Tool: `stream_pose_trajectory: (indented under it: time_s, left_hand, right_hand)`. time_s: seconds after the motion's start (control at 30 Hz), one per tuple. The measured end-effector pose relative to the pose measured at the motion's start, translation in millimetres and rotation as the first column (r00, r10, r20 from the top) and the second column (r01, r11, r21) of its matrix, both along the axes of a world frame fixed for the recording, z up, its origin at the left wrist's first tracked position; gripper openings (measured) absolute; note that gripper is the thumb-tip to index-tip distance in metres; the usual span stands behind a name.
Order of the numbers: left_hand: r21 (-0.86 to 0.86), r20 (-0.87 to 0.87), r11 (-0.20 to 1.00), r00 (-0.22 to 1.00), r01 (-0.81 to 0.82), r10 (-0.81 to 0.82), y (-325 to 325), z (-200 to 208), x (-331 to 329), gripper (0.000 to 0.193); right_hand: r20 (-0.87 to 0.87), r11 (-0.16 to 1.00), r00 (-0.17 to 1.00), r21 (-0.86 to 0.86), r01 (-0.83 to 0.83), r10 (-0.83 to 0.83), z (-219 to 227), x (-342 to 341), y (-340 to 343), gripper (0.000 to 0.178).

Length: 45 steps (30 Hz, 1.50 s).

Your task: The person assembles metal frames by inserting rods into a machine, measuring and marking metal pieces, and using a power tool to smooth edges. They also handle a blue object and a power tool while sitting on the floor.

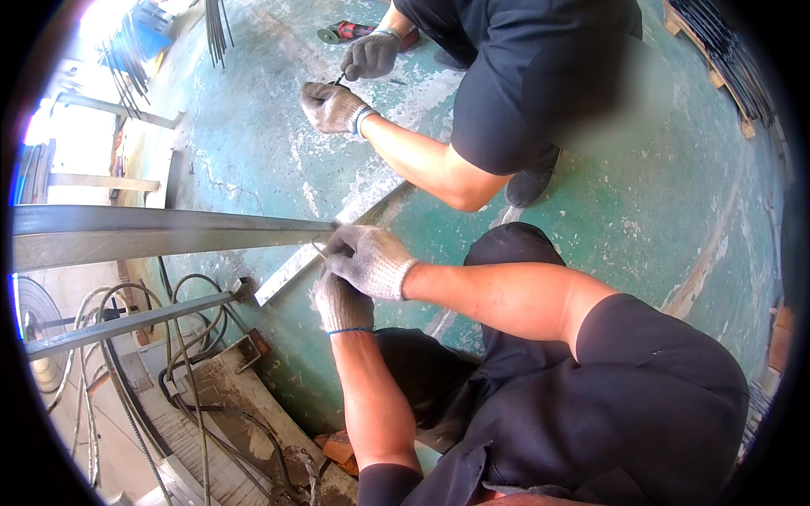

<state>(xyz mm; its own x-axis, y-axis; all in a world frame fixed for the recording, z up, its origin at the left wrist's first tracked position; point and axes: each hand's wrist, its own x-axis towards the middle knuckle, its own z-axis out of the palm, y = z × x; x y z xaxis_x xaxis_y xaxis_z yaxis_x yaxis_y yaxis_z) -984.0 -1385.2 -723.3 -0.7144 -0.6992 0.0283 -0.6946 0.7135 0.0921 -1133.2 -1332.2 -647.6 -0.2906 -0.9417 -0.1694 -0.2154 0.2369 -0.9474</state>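
Your gloved right hand [371, 260] pinches a thin curved wire [318, 246] beside the steel bar's [177, 240] end; left hand [344, 305] curled against it, contents hidden. Wire looks bent; fastening, remaining work: can't tell. Cables [196, 341] crowd lower left; open floor [650, 223] right.

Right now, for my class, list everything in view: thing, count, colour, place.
metal bars: at least four, grey, left side
metal strip: one, pale, on floor
bent wire: one, pale, at gloved fingers
grinder: one, red and black, top centre
rods: many, dark, top left
pallet: one, brown, top right
cables: several, dark and grey, lower left
floor: one, green, scuffed, underneath
co-worker: one, dark clothes, grey gloves, top centre
own clothes: one set, dark, lower right
right hand: one, grey glove, centre
left hand: one, grey glove, centre
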Motion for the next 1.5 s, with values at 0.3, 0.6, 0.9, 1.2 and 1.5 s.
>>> stream_pose_trajectory:
  time_s: [0.3,0.6,0.9,1.2,1.5]
  left_hand:
    - [0.069,-0.068,0.997,0.997,-0.03,0.035,3,7,-2,0.032]
    - [0.098,0.005,0.994,0.999,-0.053,0.053,8,22,-10,0.034]
    - [0.103,-0.031,0.993,0.998,-0.06,0.063,9,21,-10,0.032]
    - [-0.001,0.054,1.0,0.999,0.002,-0.002,4,8,-5,0.033]
    - [-0.024,0.125,0.999,0.991,0.047,-0.044,-1,2,3,0.035]
  right_hand:
    - [-0.004,1.0,1.0,0.004,-0.005,0.005,1,1,0,0.025]
    - [0.012,1.0,1.0,0.004,0.01,-0.01,-1,0,1,0.024]
    - [0.003,1.0,1.0,-0.005,0.005,-0.005,-1,0,1,0.024]
    - [-0.003,1.0,1.0,0.0,0.01,-0.01,0,0,1,0.024]
    - [0.004,1.0,1.0,-0.014,0.01,-0.01,0,3,1,0.024]
